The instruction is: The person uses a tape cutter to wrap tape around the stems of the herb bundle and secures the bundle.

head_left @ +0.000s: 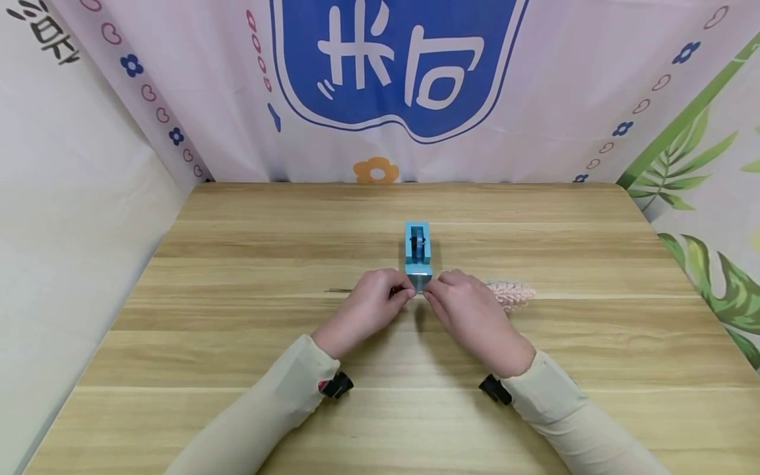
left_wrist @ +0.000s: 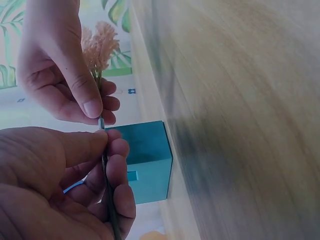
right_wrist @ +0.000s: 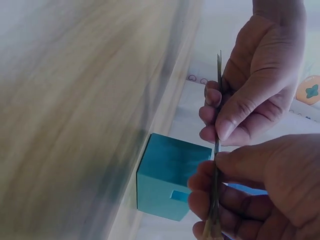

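A bunch of pink flowers [head_left: 512, 294] on thin dark stems [left_wrist: 113, 212] lies crosswise between both hands, blooms to the right, stem ends to the left. My left hand [head_left: 371, 300] pinches the stems between thumb and curled fingers. Close beside it, my right hand [head_left: 469, 310] pinches them nearer the blooms. A pale, shiny band [left_wrist: 101, 123] shows on the stems in the narrow gap between the thumbs; it looks like clear tape. Just behind the hands stands a blue tape dispenser [head_left: 418, 244] with a roll in it. Whether tape still joins it to the stems I cannot tell.
The wooden table [head_left: 237, 264] reaches back to a printed curtain [head_left: 208, 86]. Leaf-patterned cloth [head_left: 712, 198] hangs at the right, and plain pale cloth [head_left: 71, 165] at the left. Small black cameras sit at both cuffs.
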A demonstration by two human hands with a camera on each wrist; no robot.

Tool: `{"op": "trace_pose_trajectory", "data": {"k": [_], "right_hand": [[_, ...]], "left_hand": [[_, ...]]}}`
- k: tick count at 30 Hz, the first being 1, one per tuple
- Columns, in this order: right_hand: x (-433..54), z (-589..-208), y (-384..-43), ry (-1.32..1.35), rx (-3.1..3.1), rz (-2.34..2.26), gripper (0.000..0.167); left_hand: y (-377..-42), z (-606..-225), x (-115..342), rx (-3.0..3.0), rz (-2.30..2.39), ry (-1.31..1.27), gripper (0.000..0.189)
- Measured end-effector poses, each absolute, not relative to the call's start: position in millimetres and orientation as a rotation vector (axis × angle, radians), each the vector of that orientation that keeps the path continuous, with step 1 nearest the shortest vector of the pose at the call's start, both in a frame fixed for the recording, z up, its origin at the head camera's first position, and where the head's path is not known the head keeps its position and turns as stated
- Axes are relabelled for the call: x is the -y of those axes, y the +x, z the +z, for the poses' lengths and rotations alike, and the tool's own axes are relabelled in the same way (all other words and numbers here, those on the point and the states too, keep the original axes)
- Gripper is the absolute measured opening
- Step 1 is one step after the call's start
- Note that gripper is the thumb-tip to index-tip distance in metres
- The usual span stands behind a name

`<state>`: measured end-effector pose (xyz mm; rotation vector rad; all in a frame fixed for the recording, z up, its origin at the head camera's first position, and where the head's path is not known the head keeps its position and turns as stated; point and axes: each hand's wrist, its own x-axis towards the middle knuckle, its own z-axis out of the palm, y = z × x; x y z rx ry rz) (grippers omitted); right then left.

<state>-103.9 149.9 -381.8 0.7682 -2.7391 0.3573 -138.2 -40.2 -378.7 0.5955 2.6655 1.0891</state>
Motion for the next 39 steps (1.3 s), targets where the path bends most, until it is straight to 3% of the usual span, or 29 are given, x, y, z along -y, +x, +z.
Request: {"op": "trace_pose_trajectory", "data": {"k": [25, 39], "right_hand": [[-148.8, -383.4, -109.2, 0.73, 2.761, 0.454, 0.004], [-148.5, -386.7, -111.7, 0.721, 2.761, 0.447, 0.009]], "left_hand": [[-141.5, -381.8, 39.9, -2.725, 1.05, 0.62, 0.014], [-142.9, -383.5, 40.7, -2.75, 1.093, 0.642, 0.011]]}}
